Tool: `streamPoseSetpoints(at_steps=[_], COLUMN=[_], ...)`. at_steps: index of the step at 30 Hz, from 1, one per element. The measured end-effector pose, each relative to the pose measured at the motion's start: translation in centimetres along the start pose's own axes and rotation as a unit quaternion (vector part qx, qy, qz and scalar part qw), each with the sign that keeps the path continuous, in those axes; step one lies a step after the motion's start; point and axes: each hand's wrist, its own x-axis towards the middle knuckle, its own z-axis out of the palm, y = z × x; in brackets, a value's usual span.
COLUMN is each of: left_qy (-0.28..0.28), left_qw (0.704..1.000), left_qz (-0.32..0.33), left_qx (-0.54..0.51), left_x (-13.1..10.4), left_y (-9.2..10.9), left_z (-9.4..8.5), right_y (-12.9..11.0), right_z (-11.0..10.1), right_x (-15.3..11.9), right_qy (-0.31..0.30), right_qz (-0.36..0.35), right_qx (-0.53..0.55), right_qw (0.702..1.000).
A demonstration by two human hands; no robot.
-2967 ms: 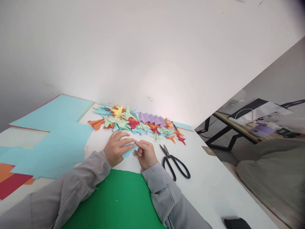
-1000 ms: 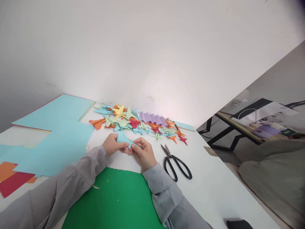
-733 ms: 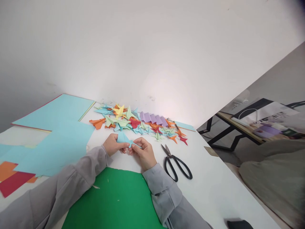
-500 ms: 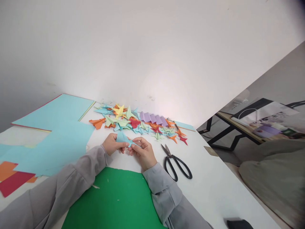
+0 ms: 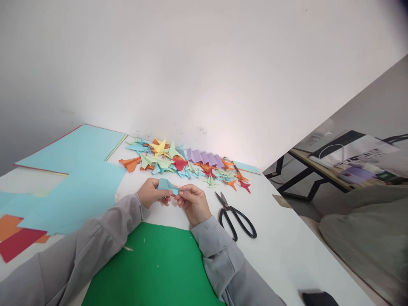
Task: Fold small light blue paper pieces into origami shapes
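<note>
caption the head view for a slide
Left hand and right hand hold folded blue paper; scissors and colourful paper shapes nearby.

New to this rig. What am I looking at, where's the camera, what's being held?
There's no robot: these are a person's bare hands, the left hand and right hand. Every picture comes from one camera worn on the head, looking forward and down. Both hands pinch a small folded blue paper between them. On the white table, a pile of folded paper shapes lies beyond the hands, near the wall. Flat sheets lie to the left, scissors with parted blades to the right. A green sheet is nearest the person.
</note>
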Motion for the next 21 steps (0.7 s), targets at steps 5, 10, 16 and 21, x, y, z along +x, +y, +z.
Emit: streamPoseSetpoints(at_steps=[5, 10, 16, 21], left_qy=[-0.003, 0.017, 0.030, 0.040], left_qw=[1.000, 1.000, 0.999, 0.998], left_qz=[0.007, 0.009, 0.032, 0.038], left_qx=[0.002, 0.006, 0.004, 0.041], left_x=[0.02, 0.17, 0.14, 0.03], left_y=[-0.24, -0.33, -0.35, -0.59], left_z=[-0.05, -0.02, 0.16, 0.18], right_y=[-0.08, 0.04, 0.18, 0.15], right_z=[-0.18, -0.21, -0.10, -0.02], right_x=[0.06, 0.05, 0.01, -0.07], right_qy=[0.000, -0.020, -0.021, -0.008], right_qz=[-0.003, 0.003, -0.011, -0.029], right_qx=[-0.003, -0.010, -0.019, -0.033], right_qw=[1.000, 1.000, 1.000, 0.999])
